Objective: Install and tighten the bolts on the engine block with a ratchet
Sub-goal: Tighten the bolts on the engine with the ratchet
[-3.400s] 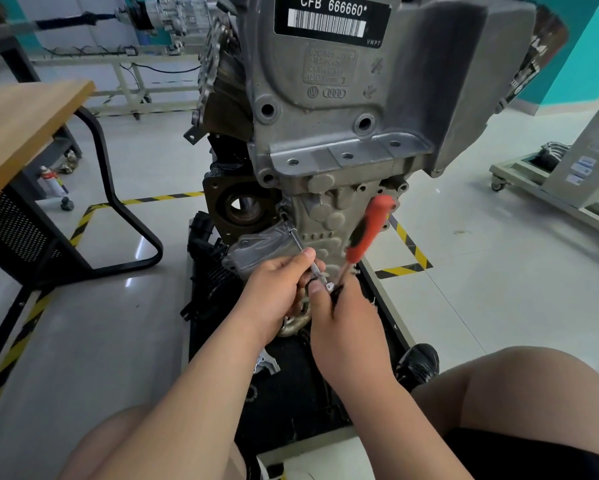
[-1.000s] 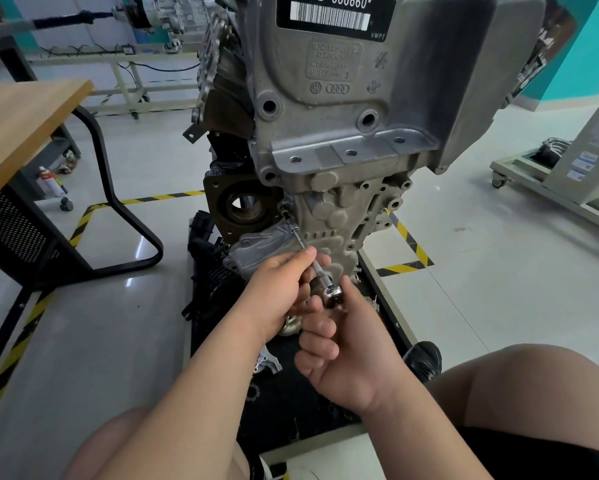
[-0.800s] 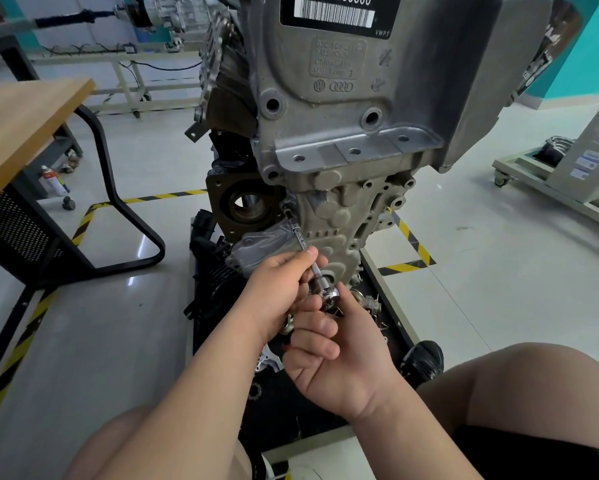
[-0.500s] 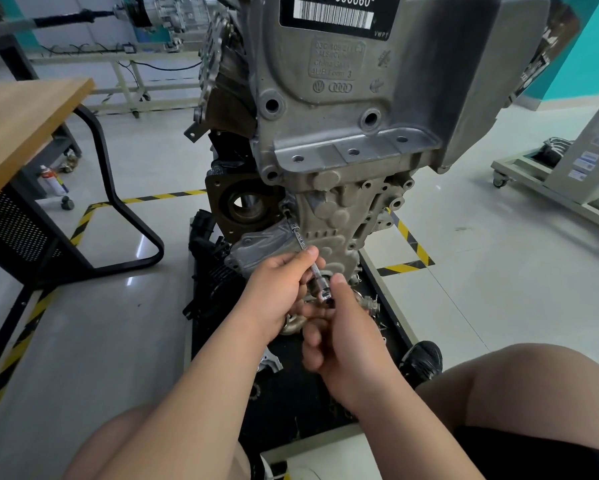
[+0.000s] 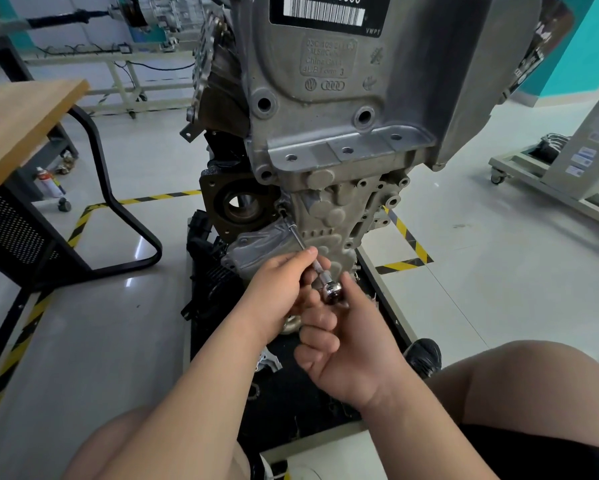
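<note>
With the orange handle swung out of sight below the engine block [image 5: 329, 140], the right hand [image 5: 353, 344] has re-gripped the ratchet head [image 5: 332, 292] while the left hand [image 5: 284, 285] pinches the extension bar [image 5: 300, 241], suggesting another tightening stroke.

To my left I see a wooden table [image 5: 21, 123] on black legs, yellow-black floor tape [image 5: 407, 242] beside me, a spray can [image 5: 48, 181] under that table, and a wheeled cart [image 5: 547, 181] at right.

Slim chrome ratchet extension [image 5: 300, 240] slanting into grey engine block [image 5: 329, 133].
</note>
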